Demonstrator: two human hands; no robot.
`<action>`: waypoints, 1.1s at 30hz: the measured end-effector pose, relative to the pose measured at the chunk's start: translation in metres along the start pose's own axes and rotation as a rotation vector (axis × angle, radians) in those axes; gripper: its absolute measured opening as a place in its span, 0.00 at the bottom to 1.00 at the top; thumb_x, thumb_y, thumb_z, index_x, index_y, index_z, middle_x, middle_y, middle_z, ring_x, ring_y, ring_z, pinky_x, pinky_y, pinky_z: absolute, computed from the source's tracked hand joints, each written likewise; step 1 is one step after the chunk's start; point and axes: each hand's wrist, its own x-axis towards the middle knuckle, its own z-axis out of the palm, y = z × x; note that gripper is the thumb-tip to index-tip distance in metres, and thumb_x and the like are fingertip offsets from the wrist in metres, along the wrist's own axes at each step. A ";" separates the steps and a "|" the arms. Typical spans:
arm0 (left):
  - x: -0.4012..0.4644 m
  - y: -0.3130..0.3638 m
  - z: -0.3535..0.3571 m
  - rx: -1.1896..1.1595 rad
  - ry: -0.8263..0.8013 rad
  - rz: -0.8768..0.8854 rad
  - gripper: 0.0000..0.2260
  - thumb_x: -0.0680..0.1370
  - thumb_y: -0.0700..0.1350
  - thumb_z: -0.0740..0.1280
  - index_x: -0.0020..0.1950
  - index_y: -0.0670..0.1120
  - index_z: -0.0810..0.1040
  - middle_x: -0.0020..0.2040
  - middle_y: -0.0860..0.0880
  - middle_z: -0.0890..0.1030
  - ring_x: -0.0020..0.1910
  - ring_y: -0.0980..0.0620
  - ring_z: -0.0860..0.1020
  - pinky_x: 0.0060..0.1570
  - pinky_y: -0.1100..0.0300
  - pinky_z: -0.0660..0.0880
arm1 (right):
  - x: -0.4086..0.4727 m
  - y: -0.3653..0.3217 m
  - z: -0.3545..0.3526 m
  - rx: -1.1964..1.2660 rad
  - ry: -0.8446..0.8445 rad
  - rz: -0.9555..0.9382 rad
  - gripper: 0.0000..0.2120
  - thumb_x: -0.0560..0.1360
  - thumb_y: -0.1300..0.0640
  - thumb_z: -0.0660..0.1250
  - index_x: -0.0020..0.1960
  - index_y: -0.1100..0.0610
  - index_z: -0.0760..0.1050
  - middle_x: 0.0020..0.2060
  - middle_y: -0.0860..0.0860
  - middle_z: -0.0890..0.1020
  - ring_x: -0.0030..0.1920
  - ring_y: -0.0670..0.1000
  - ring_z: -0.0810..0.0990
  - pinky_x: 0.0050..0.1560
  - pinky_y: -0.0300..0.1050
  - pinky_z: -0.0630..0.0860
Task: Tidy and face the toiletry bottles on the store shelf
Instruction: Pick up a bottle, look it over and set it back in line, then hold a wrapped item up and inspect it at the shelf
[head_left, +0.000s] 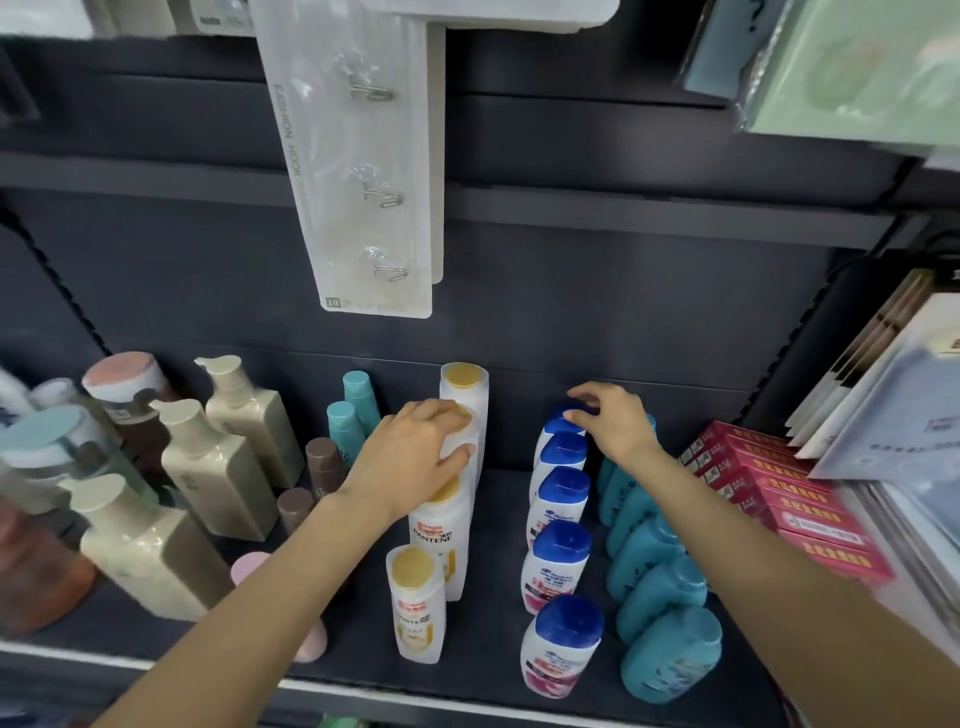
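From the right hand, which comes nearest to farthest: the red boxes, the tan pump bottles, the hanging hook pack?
1. Red boxes, just right of the right hand.
2. Hook pack, hanging above, to its left.
3. Tan pump bottles, far left.

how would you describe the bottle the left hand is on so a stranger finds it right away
On the dark shelf, find the single-file row of white bottles with yellow caps near the middle, left of the blue-capped row. The one meant is third from the front, under the left hand. It alone in that row has fingers curled over its cap.
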 end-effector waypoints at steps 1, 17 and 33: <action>-0.004 0.002 -0.002 -0.030 0.019 -0.012 0.18 0.80 0.53 0.60 0.70 0.53 0.69 0.69 0.54 0.69 0.66 0.52 0.67 0.65 0.53 0.67 | -0.008 -0.006 -0.001 0.016 0.023 -0.031 0.15 0.74 0.60 0.69 0.61 0.59 0.77 0.57 0.54 0.80 0.56 0.52 0.78 0.55 0.36 0.69; -0.158 0.005 -0.020 -0.292 0.317 -0.313 0.09 0.77 0.41 0.65 0.56 0.45 0.80 0.50 0.49 0.82 0.45 0.56 0.77 0.49 0.67 0.70 | -0.161 -0.085 0.041 0.130 -0.170 -0.362 0.15 0.75 0.60 0.66 0.62 0.57 0.75 0.55 0.53 0.77 0.54 0.48 0.75 0.56 0.39 0.71; -0.194 -0.090 -0.009 0.106 -0.029 -0.086 0.25 0.79 0.48 0.62 0.75 0.50 0.60 0.75 0.50 0.60 0.71 0.47 0.61 0.67 0.54 0.64 | -0.192 -0.122 0.106 0.039 -0.104 -0.092 0.18 0.71 0.64 0.70 0.60 0.59 0.74 0.55 0.59 0.77 0.57 0.58 0.75 0.49 0.38 0.65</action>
